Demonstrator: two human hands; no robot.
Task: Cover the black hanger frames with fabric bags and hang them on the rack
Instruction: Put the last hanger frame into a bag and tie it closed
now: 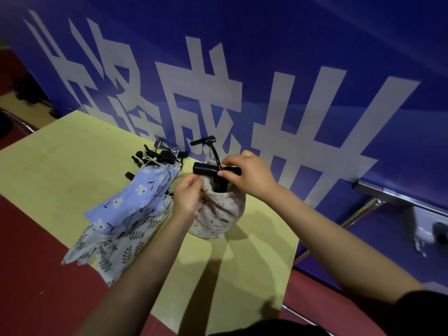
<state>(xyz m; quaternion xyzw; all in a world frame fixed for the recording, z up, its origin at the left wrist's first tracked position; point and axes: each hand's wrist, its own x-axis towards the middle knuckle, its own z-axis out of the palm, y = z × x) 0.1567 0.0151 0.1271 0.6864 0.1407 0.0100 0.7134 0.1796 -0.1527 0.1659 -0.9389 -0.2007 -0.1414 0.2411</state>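
Cream speckled fabric bag (217,214) standing on the yellow desk (72,170), black hanger frame (213,169) poking from its gathered mouth, left hand (188,198) pinching the bag rim, right hand (247,177) gripping the frame's crossbar, floral covered bags (126,209) lying just beside.
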